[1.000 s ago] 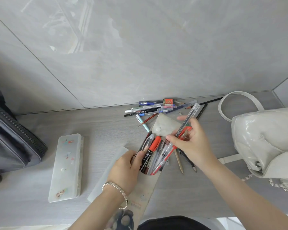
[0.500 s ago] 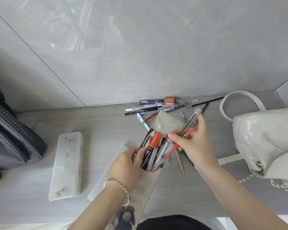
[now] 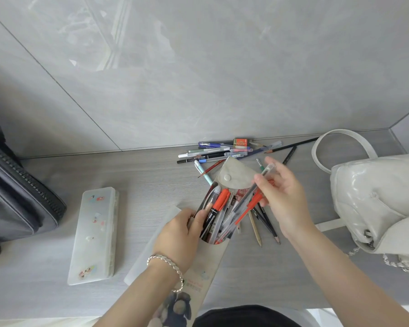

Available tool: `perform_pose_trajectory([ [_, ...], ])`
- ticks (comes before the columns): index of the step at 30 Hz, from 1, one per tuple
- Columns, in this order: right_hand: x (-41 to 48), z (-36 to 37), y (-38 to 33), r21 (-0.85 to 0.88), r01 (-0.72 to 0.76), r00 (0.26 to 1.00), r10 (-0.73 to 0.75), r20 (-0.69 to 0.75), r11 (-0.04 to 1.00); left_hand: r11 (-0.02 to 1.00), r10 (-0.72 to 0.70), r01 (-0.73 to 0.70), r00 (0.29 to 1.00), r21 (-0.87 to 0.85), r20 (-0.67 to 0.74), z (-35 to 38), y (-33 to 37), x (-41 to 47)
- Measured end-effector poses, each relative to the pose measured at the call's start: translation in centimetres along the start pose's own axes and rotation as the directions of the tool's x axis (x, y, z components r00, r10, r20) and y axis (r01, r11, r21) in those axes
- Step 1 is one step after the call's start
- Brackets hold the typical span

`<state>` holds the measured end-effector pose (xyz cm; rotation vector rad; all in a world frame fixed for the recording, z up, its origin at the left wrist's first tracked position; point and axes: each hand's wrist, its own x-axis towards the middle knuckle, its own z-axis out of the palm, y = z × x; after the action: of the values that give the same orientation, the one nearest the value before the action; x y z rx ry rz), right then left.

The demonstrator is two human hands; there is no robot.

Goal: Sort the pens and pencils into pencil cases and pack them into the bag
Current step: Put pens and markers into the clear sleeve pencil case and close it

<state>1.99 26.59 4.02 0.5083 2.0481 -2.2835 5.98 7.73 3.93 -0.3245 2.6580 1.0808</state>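
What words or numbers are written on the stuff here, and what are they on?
Nothing here can be read for sure.
Pouch: small print near its bottom, too blurred.
Black marker: white letters, too small.
Red box: some print, too blurred.
Dark pencil: light lettering, too small.

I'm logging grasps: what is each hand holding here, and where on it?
The left-hand grip holds the beige soft pencil pouch at its open mouth; the right-hand grip pinches a clear-barrelled pen near its upper, capped end.
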Motion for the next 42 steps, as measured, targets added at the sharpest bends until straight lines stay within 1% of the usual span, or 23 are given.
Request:
perform_pose_trajectory([
  [3, -0.3, 0.0, 0.0, -0.013, 0.044, 0.998, -0.043, 0.053, 0.999, 1.0, -0.011, 0.011, 1.0, -0.003, 0.003, 0.0, 0.0, 0.0],
  [6, -0.1, 0.1, 0.0, -0.161, 0.116, 0.987, -0.096, 0.13, 0.98, 1.0, -0.018, 0.018, 1.0, -0.011, 0.013, 0.0, -0.1, -0.1],
  [10, 0.1, 0.1, 0.6, -0.289, 0.189, 0.976, -0.146, 0.164, 0.938, 0.998, -0.046, 0.048, 0.998, -0.047, 0.03, -0.2, 0.0, -0.1],
  [12, 0.1, 0.5, 1.0, -0.401, 0.262, 0.965, -0.228, 0.132, 0.878, 0.995, -0.068, 0.071, 0.997, -0.075, 0.034, -0.4, 0.5, -0.1],
  [13, 0.0, 0.9, 1.2, -0.466, 0.339, 0.939, -0.323, 0.116, 0.817, 0.992, -0.076, 0.079, 0.996, -0.101, 0.04, -0.4, 0.8, 0.1],
  [15, -0.5, 1.9, 1.3, -0.528, 0.479, 0.867, -0.472, 0.16, 0.702, 0.983, -0.083, 0.09, 0.995, -0.158, 0.047, -0.4, 1.4, 0.5],
  [19, -1.4, 3.0, 1.4, -0.53, 0.556, 0.831, -0.447, 0.333, 0.64, 0.971, -0.086, 0.087, 0.996, -0.223, 0.01, -0.9, 1.8, 1.4],
  [21, -1.1, 2.5, 1.5, -0.546, 0.633, 0.774, -0.435, 0.461, 0.548, 0.977, -0.081, 0.079, 0.997, -0.199, -0.005, -1.2, 1.6, 1.5],
  [22, -0.8, 2.1, 1.5, -0.543, 0.664, 0.748, -0.451, 0.487, 0.514, 0.981, -0.08, 0.076, 0.997, -0.177, -0.012, -1.3, 1.4, 1.5],
  [23, -0.3, 1.6, 1.4, -0.532, 0.667, 0.745, -0.48, 0.464, 0.521, 0.984, -0.08, 0.076, 0.997, -0.159, -0.018, -1.3, 1.1, 1.5],
  [26, 1.3, -0.1, 0.8, -0.527, 0.623, 0.762, -0.6, 0.243, 0.578, 0.987, -0.062, 0.061, 0.998, -0.146, -0.004, -1.4, 0.4, 1.4],
  [27, 1.8, -0.6, 0.6, -0.536, 0.613, 0.769, -0.593, 0.237, 0.581, 0.988, -0.048, 0.048, 0.999, -0.146, 0.004, -1.5, 0.2, 1.3],
  [28, 2.2, -0.9, 0.3, -0.536, 0.599, 0.79, -0.547, 0.276, 0.595, 0.99, -0.032, 0.034, 0.999, -0.138, 0.013, -1.5, 0.0, 1.2],
  [30, 2.9, -1.5, 0.1, -0.528, 0.56, 0.828, -0.408, 0.384, 0.639, 0.997, 0.005, -0.001, 0.998, -0.072, 0.061, -1.6, -0.3, 1.0],
  [31, 2.9, -1.5, -0.1, -0.535, 0.53, 0.845, -0.357, 0.399, 0.658, 0.999, 0.026, -0.024, 0.995, -0.023, 0.098, -1.5, -0.5, 0.9],
  [33, 2.8, -1.3, -0.4, -0.535, 0.429, 0.903, -0.332, 0.272, 0.728, 0.995, 0.074, -0.083, 0.984, 0.051, 0.159, -1.4, -0.5, 0.6],
  [35, 3.0, -1.4, -0.3, -0.426, 0.288, 0.948, -0.318, 0.001, 0.858, 0.992, 0.1, -0.111, 0.981, 0.057, 0.168, -1.2, -0.4, 0.3],
  [36, 3.2, -1.4, -0.3, -0.353, 0.241, 0.948, -0.298, -0.116, 0.904, 0.992, 0.102, -0.112, 0.982, 0.056, 0.159, -1.2, -0.3, 0.2],
  [37, 3.2, -1.4, -0.4, -0.353, 0.214, 0.93, -0.301, -0.212, 0.911, 0.992, 0.099, -0.109, 0.984, 0.061, 0.15, -1.1, -0.2, 0.1],
  [38, 3.2, -1.3, -0.5, -0.427, 0.204, 0.905, -0.336, -0.262, 0.881, 0.992, 0.092, -0.104, 0.985, 0.077, 0.146, -1.0, -0.1, 0.0],
  [39, 3.1, -1.3, -0.4, -0.536, 0.21, 0.886, -0.391, -0.25, 0.818, 0.991, 0.08, -0.094, 0.987, 0.094, 0.142, -0.9, -0.1, -0.1],
  [40, 2.8, -1.2, -0.4, -0.621, 0.228, 0.886, -0.424, -0.188, 0.75, 0.991, 0.065, -0.081, 0.988, 0.108, 0.137, -0.7, 0.0, -0.1],
  [42, 2.0, -0.4, -0.3, -0.684, 0.307, 0.887, -0.459, -0.046, 0.662, 0.993, 0.036, -0.048, 0.993, 0.112, 0.113, -0.5, 0.1, -0.2],
])
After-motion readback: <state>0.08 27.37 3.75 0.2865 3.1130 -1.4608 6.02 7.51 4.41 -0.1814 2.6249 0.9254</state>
